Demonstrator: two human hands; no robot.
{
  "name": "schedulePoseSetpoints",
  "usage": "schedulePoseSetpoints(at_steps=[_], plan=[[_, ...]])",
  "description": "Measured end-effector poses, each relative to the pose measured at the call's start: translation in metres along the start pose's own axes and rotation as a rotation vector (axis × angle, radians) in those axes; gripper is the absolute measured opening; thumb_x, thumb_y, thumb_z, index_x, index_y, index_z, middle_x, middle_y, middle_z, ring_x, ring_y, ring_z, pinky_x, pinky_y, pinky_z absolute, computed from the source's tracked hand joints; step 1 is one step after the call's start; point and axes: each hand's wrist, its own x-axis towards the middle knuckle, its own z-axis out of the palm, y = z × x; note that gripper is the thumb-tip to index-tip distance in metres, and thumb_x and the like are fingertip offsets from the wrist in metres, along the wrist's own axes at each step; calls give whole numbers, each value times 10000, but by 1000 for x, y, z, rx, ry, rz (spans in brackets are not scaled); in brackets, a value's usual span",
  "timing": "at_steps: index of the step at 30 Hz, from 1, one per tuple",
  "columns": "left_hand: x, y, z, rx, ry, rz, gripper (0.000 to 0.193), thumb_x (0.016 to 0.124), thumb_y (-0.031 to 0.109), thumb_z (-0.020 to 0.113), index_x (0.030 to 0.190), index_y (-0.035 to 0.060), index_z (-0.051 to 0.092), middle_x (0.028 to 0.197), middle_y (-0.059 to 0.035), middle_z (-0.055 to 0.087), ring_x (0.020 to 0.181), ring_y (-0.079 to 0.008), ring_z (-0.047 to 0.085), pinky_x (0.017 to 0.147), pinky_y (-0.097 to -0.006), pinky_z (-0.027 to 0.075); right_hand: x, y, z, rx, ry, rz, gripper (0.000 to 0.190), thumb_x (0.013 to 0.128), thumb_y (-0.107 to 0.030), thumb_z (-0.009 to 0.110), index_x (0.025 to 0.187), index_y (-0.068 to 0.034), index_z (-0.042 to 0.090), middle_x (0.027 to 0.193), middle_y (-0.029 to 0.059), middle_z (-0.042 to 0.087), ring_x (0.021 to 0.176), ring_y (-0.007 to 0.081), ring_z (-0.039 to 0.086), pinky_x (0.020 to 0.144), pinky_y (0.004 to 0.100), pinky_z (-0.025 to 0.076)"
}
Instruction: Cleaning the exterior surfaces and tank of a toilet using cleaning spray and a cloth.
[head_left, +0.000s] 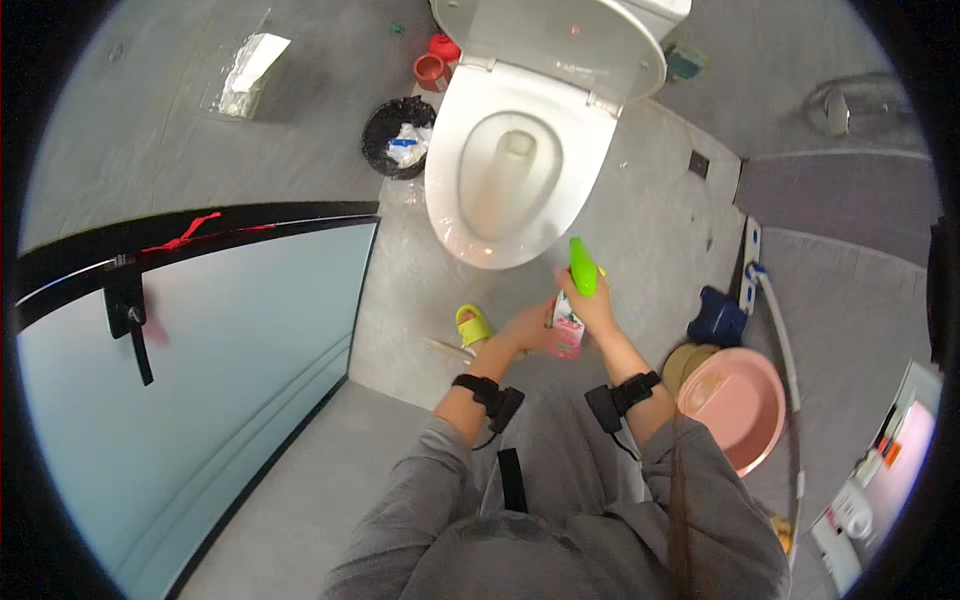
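In the head view, my right hand (592, 300) is closed round the neck of a spray bottle (568, 322) with a bright green trigger head (583, 267). The bottle's body is pink and white and bears writing. My left hand (531, 328), blurred, is at the side of the bottle's body; its fingers are partly hidden, and whether they grip it I cannot tell. Just beyond my hands stands a white toilet, its lid (551, 37) raised and its seat (450, 202) down on the bowl. Reddish streaks show inside the toilet bowl (491, 199).
Left of the toilet are a black-lined waste bin (373, 139) and a red-brown pot (430, 70). A frosted glass door (247, 315) is at left. To the right are a dark blue stool (718, 316), a pink basin (750, 405) and a floor drain (698, 164).
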Motion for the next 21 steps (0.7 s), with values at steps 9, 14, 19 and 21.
schedulePoseSetpoints(at_steps=[9,14,19,21], plan=[[-73,-11,-43,64,205,293,774,693,241,700,1339,45,321,1300,-170,438,1194,-290,436,975,-356,361,-80,-46,69,289,-155,220,537,740,-276,682,1133,0,442,1103,167,484,1053,277,464,911,382,368],[-77,-10,-41,230,178,259,737,703,189,694,1324,37,329,1237,-163,479,1129,-265,479,935,-345,391,-103,-29,72,249,-270,90,899,749,-291,681,1396,-31,113,1395,220,219,1266,289,305,1037,379,268],[-64,-29,-30,84,222,166,605,738,160,683,1253,23,397,1064,-106,558,906,-174,557,788,-288,463,-120,-25,74,399,-128,162,857,791,-270,640,1401,-25,90,1377,193,249,1265,274,310,1025,371,289],[-66,-9,-28,120,393,177,457,768,131,651,1173,20,472,993,-67,569,846,-119,538,724,-257,468,-121,-25,74,546,-108,258,872,785,-279,653,1386,19,96,1427,239,136,1282,297,293,1024,391,306]])
